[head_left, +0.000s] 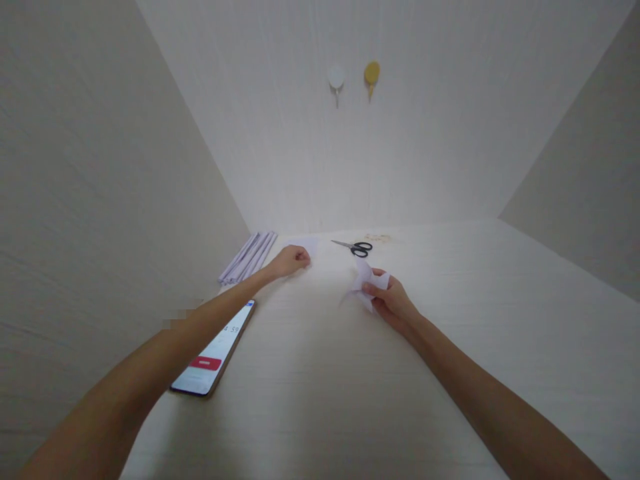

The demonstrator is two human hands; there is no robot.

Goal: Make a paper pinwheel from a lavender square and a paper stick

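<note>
My right hand [390,298] is closed on a white paper pinwheel [367,280], the thumb pressed over its middle and its pointed blades sticking out around the fingers. My left hand [293,260] reaches out over the table with its fingers curled together in a pinch. Whatever those fingertips hold, if anything, is too small to make out. Just behind them lies a flat pale sheet of paper [311,245], partly covered by the hand. Black-handled scissors [357,249] rest on the table beyond the pinwheel, blades pointing left.
Several rolled white paper sticks [249,259] lie side by side at the left wall. A phone [227,347] with a lit screen sits partly under my left forearm. Small beige bits [379,238] are near the back wall, which carries a white hook [336,78] and a yellow hook [371,73].
</note>
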